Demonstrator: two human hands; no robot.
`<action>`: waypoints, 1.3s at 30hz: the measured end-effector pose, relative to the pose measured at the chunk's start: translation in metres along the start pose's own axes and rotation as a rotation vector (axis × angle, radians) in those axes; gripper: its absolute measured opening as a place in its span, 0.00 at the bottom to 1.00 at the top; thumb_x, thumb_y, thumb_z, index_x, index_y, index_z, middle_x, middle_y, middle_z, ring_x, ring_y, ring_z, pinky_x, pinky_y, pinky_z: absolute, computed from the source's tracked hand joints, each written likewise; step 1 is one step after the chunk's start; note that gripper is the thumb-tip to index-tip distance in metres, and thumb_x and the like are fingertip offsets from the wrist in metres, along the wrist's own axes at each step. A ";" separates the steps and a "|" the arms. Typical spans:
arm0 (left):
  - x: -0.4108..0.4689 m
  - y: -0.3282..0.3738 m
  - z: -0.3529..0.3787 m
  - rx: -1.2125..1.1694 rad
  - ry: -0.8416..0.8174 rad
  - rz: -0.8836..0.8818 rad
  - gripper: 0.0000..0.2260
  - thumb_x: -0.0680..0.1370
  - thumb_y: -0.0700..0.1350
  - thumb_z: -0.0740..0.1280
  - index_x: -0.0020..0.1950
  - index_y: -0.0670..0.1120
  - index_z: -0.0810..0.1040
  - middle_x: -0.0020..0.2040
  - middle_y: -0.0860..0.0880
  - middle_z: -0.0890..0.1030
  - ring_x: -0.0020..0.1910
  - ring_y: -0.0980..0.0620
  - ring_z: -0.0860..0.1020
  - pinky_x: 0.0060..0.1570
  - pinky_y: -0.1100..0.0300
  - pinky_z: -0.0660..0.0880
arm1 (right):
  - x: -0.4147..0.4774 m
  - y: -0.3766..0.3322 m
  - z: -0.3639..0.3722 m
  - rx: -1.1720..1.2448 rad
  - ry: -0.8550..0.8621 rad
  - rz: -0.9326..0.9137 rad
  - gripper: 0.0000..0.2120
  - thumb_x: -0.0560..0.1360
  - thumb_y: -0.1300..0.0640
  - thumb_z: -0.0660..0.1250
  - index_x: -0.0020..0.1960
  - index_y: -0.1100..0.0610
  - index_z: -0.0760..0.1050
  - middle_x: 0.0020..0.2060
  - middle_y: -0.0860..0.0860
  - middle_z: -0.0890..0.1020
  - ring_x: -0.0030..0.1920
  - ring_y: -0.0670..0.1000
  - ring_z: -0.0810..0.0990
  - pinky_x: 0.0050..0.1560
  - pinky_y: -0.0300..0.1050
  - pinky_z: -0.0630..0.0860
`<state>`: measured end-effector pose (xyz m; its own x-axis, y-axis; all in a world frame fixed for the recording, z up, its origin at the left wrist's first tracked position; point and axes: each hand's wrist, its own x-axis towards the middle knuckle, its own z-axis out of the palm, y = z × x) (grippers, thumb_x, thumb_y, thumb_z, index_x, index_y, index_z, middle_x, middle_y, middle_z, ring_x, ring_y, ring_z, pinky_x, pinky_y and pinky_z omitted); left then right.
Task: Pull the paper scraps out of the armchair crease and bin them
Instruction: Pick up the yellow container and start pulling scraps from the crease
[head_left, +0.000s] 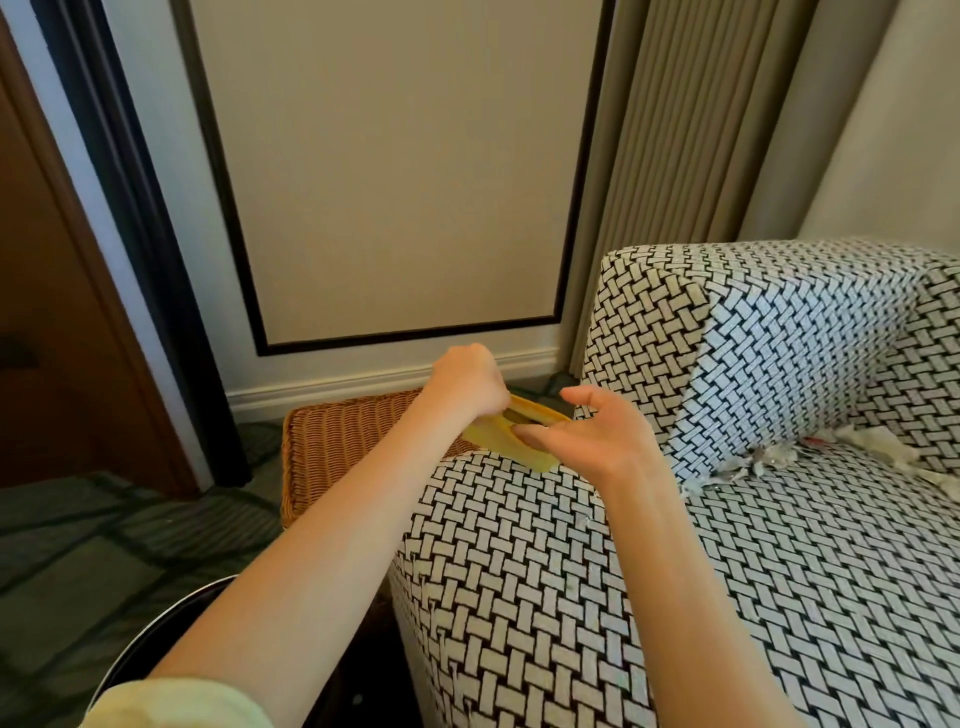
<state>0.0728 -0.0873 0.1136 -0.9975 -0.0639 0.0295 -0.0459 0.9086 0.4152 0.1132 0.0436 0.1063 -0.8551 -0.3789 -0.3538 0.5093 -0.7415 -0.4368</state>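
White crumpled paper scraps (769, 461) lie along the crease between the seat and backrest of the woven black-and-white armchair (810, 582), at the right. Over the chair's left armrest (509, 551), my left hand (467, 384) grips the edge of a floppy yellow thing, perhaps a rubber glove (493, 440). My right hand (597, 436) is beside it with straight fingers, whose tips reach into the yellow thing's opening. Neither hand touches the scraps. A dark round bin (150, 631) with a shiny rim sits at the lower left, partly hidden by my left arm.
A brown wicker basket (337, 447) stands on the floor behind the armrest, by the wall. Grey curtains (670, 171) hang behind the chair. A dark door frame (130, 208) is at the left, above patterned carpet (93, 545).
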 end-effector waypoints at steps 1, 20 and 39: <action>-0.001 0.000 -0.002 -0.019 -0.014 -0.003 0.10 0.74 0.41 0.62 0.49 0.43 0.83 0.35 0.47 0.81 0.35 0.51 0.80 0.34 0.62 0.74 | -0.001 -0.002 0.000 0.014 -0.025 0.009 0.24 0.76 0.66 0.52 0.68 0.75 0.51 0.68 0.70 0.60 0.70 0.67 0.57 0.73 0.58 0.53; -0.012 0.024 -0.002 0.140 -0.515 0.022 0.06 0.74 0.46 0.67 0.42 0.44 0.77 0.31 0.52 0.80 0.24 0.60 0.77 0.24 0.68 0.72 | -0.012 -0.021 -0.023 -1.499 0.297 -0.292 0.17 0.76 0.48 0.62 0.63 0.52 0.67 0.54 0.51 0.74 0.51 0.50 0.74 0.38 0.40 0.73; 0.042 0.063 0.090 0.193 -0.428 0.162 0.43 0.67 0.66 0.67 0.76 0.50 0.55 0.76 0.47 0.59 0.73 0.44 0.59 0.71 0.46 0.59 | 0.006 -0.055 -0.084 -1.956 0.251 -0.057 0.14 0.75 0.55 0.64 0.59 0.55 0.77 0.37 0.48 0.77 0.38 0.45 0.77 0.34 0.33 0.69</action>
<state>0.0236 0.0041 0.0588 -0.9232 0.2230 -0.3131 0.1428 0.9552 0.2593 0.0879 0.1283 0.0588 -0.9302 -0.1774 -0.3213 0.0287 0.8377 -0.5454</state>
